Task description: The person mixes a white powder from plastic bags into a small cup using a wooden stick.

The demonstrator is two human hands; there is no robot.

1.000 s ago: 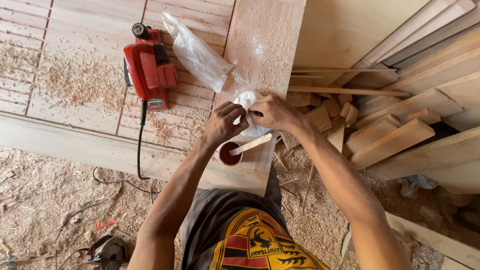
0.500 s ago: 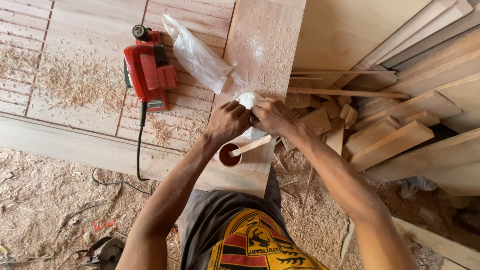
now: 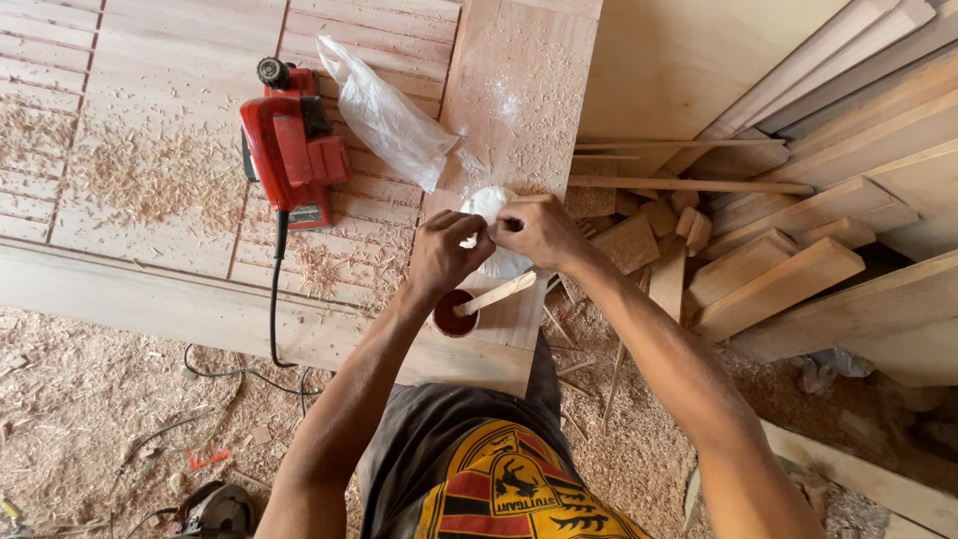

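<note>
Over the upright plank [image 3: 519,110], the left hand [image 3: 444,255] and right hand [image 3: 539,232] pinched a small white plastic bag [image 3: 487,205] between closed fingertips. It looked light, soft and crumpling, probably best gripped at its gathered neck.

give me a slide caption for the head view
Both hands, left hand and right hand, grip a small white bag over a plank, beside a red electric planer.
</note>
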